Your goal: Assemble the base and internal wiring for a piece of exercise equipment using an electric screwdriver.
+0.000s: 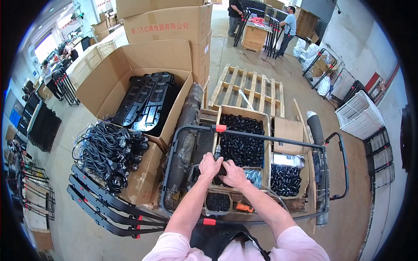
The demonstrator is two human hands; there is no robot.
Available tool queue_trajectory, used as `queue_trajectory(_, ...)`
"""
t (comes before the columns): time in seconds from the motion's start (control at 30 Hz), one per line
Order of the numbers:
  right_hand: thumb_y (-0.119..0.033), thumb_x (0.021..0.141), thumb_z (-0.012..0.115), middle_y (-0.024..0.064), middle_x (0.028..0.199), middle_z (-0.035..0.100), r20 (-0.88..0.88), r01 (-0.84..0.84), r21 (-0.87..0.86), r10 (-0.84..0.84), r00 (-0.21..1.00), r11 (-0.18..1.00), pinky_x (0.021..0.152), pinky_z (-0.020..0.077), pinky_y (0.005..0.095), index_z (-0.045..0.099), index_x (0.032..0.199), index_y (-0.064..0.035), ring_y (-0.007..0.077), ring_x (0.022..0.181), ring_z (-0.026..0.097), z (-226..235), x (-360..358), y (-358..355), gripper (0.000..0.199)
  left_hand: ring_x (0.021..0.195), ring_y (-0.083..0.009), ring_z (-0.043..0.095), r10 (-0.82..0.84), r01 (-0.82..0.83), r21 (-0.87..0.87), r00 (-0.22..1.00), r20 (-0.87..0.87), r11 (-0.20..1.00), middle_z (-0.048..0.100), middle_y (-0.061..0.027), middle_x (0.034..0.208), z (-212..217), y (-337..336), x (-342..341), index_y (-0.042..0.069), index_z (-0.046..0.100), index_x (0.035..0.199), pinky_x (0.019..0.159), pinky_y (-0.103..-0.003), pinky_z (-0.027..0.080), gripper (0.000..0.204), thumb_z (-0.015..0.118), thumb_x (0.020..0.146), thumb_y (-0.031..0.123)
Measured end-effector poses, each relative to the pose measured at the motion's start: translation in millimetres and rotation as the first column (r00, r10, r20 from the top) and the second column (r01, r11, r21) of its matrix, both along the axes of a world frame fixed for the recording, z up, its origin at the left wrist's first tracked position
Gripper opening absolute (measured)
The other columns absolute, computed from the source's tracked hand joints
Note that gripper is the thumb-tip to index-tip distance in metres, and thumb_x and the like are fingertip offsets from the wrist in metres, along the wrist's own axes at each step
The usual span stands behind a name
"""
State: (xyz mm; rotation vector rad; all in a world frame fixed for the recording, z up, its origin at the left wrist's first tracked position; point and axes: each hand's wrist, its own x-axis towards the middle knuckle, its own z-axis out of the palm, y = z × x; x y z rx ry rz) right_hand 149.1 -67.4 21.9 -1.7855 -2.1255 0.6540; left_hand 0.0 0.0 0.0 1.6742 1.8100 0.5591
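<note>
My left hand (210, 166) is closed around a black power screwdriver (217, 152), whose narrow metal tip points away from me. My right hand (234, 175) is closed on the rear part of the same tool, close beside the left; fingers cover most of its body. Around both forearms lies a black tubular frame (270, 137) with red clips, its far bar passing just beyond the tool. Below the hands is a wooden box of small black caps (244, 148). Nearer me sit a tub of small black screws (218, 202) and an orange tool (244, 208).
A carton (174, 102) of black plastic panels stands at left, with bundled black cables (111, 152) in front. Curved black bars (109, 211) jut out at lower left. Right of the caps is a box of black knobs (285, 179). A wooden pallet (248, 89) lies beyond; two people stand farther back.
</note>
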Motion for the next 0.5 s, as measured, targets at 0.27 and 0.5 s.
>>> queue_trajectory(0.27, -0.029, 0.080, 0.081, 0.0191, 0.120, 0.065, 0.008, 0.029, 0.092, -0.030, 1.000, 0.995, 0.090, 0.0592, 0.0529, 0.058, 0.142, -0.0084, 0.0438, 0.105, 0.070, 55.2, 1.8, -116.6, 0.069, 0.110, -0.0417, 0.072, 0.004, 0.041, -0.204, 0.976, 0.218, 0.978, 0.073, -0.0271, 0.118, 54.9, -102.7, -7.7, -0.004, 0.066, 0.120, 0.094, -0.048, 0.056, 0.070, 0.075, 0.089, 0.057)
queue_trajectory(0.5, -0.021, 0.077, 0.082, 0.0202, 0.111, 0.065, -0.003, -0.084, 0.270, 0.088, 0.996, 0.959, 0.078, 0.0611, 0.0469, 0.058, 0.131, 0.0007, 0.0400, 0.090, 0.073, 86.6, -3.8, -249.0, 0.062, 0.092, -0.0254, 0.072, 0.053, -0.008, -0.100, 0.887, 0.459, 0.995, 0.075, -0.0172, 0.098, 97.0, -261.8, -9.4, -0.001, 0.069, 0.112, 0.084, -0.040, 0.056, 0.051, 0.077, 0.094, 0.046)
